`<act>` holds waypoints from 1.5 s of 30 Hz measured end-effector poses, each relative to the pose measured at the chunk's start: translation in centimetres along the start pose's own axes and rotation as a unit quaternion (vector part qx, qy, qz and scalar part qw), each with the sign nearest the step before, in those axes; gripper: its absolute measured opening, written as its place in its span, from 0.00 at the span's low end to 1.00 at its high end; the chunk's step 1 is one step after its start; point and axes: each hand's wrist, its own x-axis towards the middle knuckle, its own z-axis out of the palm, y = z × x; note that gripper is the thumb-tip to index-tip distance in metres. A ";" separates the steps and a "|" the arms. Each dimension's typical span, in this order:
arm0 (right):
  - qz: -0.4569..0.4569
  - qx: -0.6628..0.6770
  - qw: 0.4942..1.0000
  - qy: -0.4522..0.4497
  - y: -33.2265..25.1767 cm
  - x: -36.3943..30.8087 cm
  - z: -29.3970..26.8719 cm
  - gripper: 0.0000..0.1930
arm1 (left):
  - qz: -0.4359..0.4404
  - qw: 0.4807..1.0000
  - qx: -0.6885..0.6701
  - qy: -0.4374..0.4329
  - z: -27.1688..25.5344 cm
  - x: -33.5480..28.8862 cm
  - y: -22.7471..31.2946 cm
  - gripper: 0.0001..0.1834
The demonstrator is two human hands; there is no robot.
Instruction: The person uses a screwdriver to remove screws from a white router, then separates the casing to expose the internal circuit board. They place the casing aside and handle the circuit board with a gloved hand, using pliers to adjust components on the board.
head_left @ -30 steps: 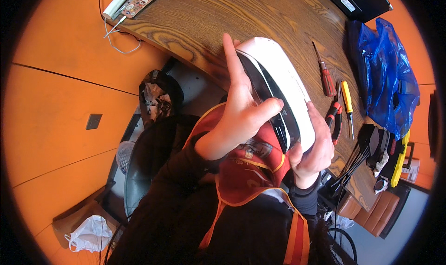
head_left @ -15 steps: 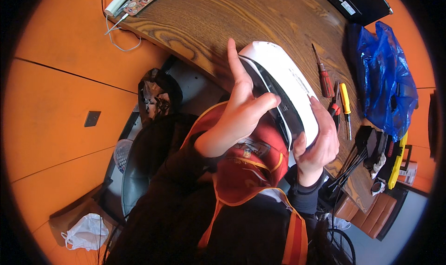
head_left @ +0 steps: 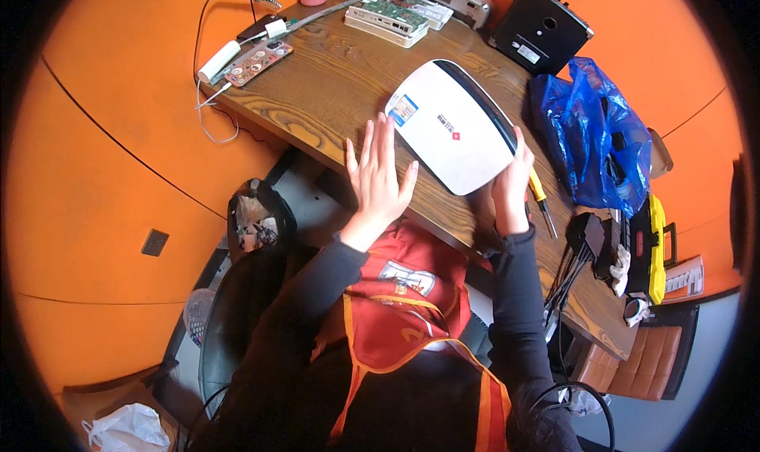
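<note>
A white, slim electronics box with rounded corners, a dark side and a blue-and-white sticker is over the wooden table, its broad printed face up. My right hand grips its right end, the fingers partly hidden. Near the box's left end, my left hand is open with the fingers stretched out; its fingertips are close to the sticker, and I cannot tell whether they touch. Just beyond my right hand lies a yellow-handled screwdriver, partly covered.
A blue plastic bag lies at the right, beside a black device. At the back, a green circuit board sits on a white casing. A phone lies at the left edge. Black cables hang near the right corner.
The box has moved from close to my body out over the table and turned from its edge to its broad face. My left hand has drawn off its side and stretched its fingers.
</note>
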 end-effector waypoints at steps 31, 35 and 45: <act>0.093 0.232 0.968 -0.035 3.3 2.6 -1.5 0.13 | 0.072 0.995 0.065 0.033 1.3 -0.7 0.1 0.35; 0.093 0.225 0.970 0.000 3.1 2.7 -1.6 0.13 | 0.083 0.994 0.064 0.026 1.4 -0.6 0.1 0.35; 0.094 0.192 0.977 0.001 3.1 3.0 -1.3 0.14 | 0.045 0.994 0.093 -0.024 0.9 -0.3 0.6 0.35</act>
